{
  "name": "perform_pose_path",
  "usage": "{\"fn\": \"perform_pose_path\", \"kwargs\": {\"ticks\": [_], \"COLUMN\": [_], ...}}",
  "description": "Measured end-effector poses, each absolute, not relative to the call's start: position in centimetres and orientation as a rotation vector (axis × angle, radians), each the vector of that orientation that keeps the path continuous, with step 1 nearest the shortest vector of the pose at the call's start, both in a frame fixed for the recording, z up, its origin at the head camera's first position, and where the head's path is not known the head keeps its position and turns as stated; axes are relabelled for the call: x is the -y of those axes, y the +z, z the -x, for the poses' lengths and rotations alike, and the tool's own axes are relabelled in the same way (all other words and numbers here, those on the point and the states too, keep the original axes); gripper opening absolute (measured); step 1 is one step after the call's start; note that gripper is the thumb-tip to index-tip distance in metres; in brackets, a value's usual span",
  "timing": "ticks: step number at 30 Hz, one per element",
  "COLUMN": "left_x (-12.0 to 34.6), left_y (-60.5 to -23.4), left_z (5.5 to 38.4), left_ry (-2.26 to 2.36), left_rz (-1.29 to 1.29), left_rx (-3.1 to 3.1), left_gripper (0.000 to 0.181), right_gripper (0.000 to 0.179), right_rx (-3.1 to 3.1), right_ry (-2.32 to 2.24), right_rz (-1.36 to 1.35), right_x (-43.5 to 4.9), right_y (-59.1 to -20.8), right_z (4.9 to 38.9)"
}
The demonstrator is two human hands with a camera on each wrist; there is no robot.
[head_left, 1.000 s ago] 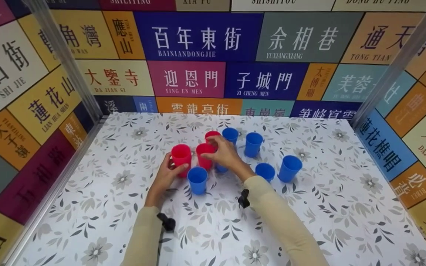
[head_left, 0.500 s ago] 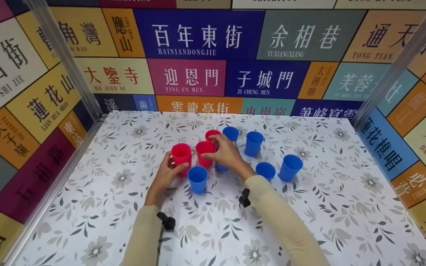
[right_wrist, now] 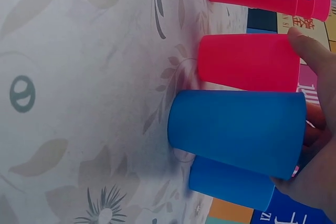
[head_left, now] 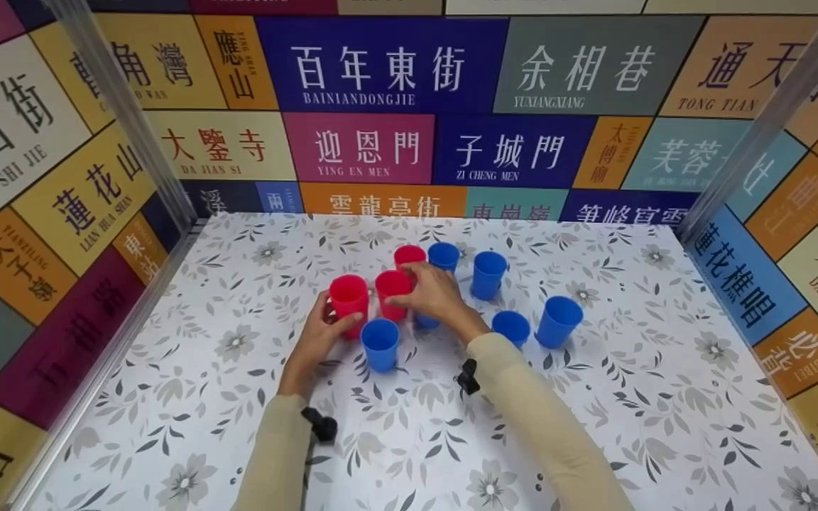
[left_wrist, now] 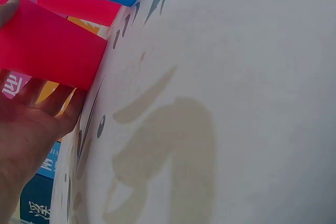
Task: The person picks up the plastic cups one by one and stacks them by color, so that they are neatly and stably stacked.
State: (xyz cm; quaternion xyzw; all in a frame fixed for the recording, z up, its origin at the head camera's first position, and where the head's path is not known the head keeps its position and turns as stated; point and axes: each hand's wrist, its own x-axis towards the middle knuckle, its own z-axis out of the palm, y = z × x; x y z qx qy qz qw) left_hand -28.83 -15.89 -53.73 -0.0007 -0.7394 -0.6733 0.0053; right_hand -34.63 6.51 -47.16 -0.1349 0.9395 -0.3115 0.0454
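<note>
Toward the far edge of the surface [head_left: 238,397], the left hand [head_left: 314,336] grips the left red cup [head_left: 347,301].
The right hand [head_left: 439,292] pinches the middle red cup [head_left: 388,289]. This looks like moving cups, so next needs a steady hold. The front blue cup [head_left: 380,346] could get bumped; other blue cups [head_left: 487,277] crowd the right hand.

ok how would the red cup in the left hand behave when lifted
The red cup looks light, being open and hollow. It seems fairly stiff: no dent shows where the left hand grips it. Its smooth side might be slippery.
</note>
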Motion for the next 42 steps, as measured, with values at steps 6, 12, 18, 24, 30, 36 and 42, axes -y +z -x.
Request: {"fn": "perform_pose_path", "kwargs": {"ticks": [6,12,18,24,30,36,42], "left_x": [15.9,15.9,15.9,15.9,15.6,15.6,15.9], "left_y": [-53.7,-53.7,-53.7,-53.9,-52.6,-51.6,-53.7], "left_z": [28.9,28.9,29.1,29.1,28.1,27.6,29.1], "left_ry": [-2.119,-2.113,-2.115,-2.125,-2.117,-2.135,-2.129], "left_rz": [-0.03,-0.044,-0.061,-0.033,0.002,0.008,0.018], "left_rx": [2.349,2.348,2.35,2.323,2.315,2.33,2.299], "left_gripper": [0.07,0.072,0.073,0.068,0.066,0.068,0.07], "right_gripper": [0.082,0.079,0.076,0.074,0.072,0.069,0.067], "right_rx": [-2.881,-2.857,-2.84,-2.847,-2.824,-2.726,-2.717], "right_ry": [-0.89,-0.896,-0.912,-0.897,-1.014,-1.214,-1.357], "right_rz": [0.408,0.392,0.397,0.44,0.459,0.431,0.523], "right_x": [-6.3,-6.1,-6.2,-6.4,-6.6,-6.7,-6.8], "right_y": [-47.1,-47.1,-47.0,-47.1,-46.7,-45.7,-44.7], "right_z": [34.8,34.9,35.1,35.0,34.7,34.3,34.1]}}
